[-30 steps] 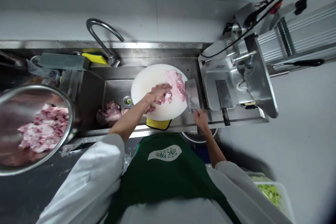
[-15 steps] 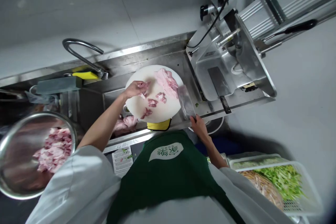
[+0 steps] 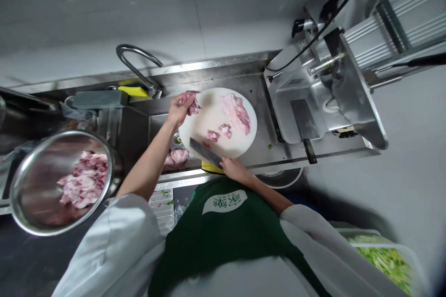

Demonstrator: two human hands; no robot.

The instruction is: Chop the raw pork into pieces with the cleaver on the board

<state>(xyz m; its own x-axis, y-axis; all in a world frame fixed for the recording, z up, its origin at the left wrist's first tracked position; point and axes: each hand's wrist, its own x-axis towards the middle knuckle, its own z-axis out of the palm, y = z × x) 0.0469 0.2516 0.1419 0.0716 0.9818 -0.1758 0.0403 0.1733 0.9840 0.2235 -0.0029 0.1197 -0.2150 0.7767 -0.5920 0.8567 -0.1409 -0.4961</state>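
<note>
My left hand (image 3: 179,110) is closed around raw meat pieces (image 3: 193,103), held over the far left rim of the round white cutting board (image 3: 209,102). In my right hand (image 3: 234,168) is the handle of a cleaver (image 3: 205,151); its blade slants across the board's near left edge. Two small meat pieces (image 3: 219,132) lie on the board beyond the blade, and a bit of another shows partly hidden behind it. A larger pale pink slab of meat (image 3: 236,112) rests at the board's right side.
A steel bowl (image 3: 26,195) of cut meat stands at left. More meat (image 3: 177,158) lies in the sink under the board. A tap (image 3: 139,62) rises behind. At right is a slicing machine (image 3: 358,88) with a second cleaver (image 3: 302,118) on it. Greens (image 3: 386,264) fill a basket.
The cleaver has swung from the board's right side to its near left edge. My left hand has lifted more meat toward the far left rim. The whole view has shifted.
</note>
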